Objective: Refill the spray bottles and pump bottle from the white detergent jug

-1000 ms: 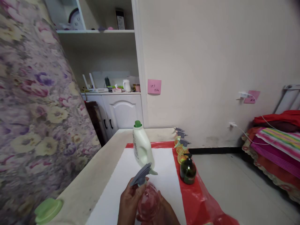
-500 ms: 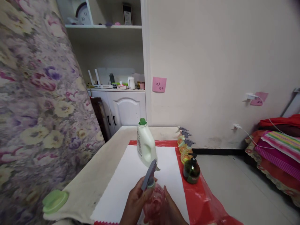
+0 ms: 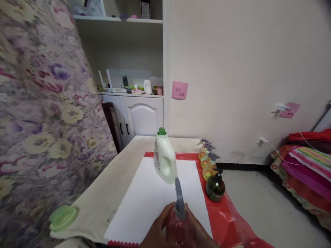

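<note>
A pink see-through spray bottle (image 3: pixel 179 229) with a grey trigger head stands between my two hands, low in the view near the table's front edge. My left hand (image 3: pixel 157 229) wraps round its left side, and my right hand (image 3: pixel 200 229) closes on its right side. Both hands' fingers are partly hidden behind the bottle. Beyond it, a pale green jug (image 3: pixel 164 156) with a handle and an inner green spout stands uncapped on the white sheet (image 3: pixel 139 199). A light green cap (image 3: pixel 63 217) lies at the table's left front corner.
Along the right side of the red sheet (image 3: pixel 222 220) stand a dark green pump bottle (image 3: pixel 215 188) and several yellow spray bottles (image 3: pixel 209 169) in a row. A floral curtain (image 3: pixel 51 113) hangs at the left. Behind are a wall and a cabinet (image 3: pixel 142 115).
The pink spray bottle has turned, so its trigger head now points away from me, more upright. My hands have shifted slightly right. The whole view has moved a little.
</note>
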`<action>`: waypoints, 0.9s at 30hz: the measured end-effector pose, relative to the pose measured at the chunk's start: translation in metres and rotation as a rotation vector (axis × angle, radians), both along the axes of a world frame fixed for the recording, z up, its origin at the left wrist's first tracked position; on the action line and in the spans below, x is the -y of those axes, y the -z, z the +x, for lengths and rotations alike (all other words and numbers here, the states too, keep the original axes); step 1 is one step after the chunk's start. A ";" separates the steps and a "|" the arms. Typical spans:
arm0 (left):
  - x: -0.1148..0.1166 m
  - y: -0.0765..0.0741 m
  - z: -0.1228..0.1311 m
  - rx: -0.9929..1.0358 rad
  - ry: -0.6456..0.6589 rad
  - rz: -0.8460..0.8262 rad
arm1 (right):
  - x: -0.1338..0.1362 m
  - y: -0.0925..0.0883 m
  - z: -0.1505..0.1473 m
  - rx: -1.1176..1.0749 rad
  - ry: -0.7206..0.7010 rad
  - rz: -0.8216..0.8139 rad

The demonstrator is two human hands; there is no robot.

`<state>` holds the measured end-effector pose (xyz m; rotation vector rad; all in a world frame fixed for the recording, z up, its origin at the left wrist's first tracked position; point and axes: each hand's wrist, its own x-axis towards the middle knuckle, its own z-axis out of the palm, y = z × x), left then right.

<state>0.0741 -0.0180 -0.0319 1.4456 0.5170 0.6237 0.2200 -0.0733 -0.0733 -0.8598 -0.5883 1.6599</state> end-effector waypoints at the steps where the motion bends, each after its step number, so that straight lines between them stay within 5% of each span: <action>1: -0.002 0.006 0.001 -0.001 -0.036 0.009 | 0.000 0.001 0.001 -0.018 0.000 -0.035; 5: -0.010 0.029 0.005 0.016 -0.217 0.055 | 0.002 0.003 0.008 0.193 0.107 -0.046; 9: -0.014 0.046 0.009 -0.098 -0.431 0.229 | 0.009 0.019 0.007 0.590 0.403 0.116; 15: -0.002 0.072 0.018 -0.191 -0.598 0.509 | -0.002 0.048 -0.026 0.690 0.624 0.113; 21: -0.004 0.082 0.006 -0.214 -0.476 0.729 | -0.003 0.025 -0.024 0.742 0.559 0.113; 27: -0.008 0.067 -0.001 -0.087 -0.206 0.391 | 0.012 -0.005 -0.016 0.778 0.441 0.276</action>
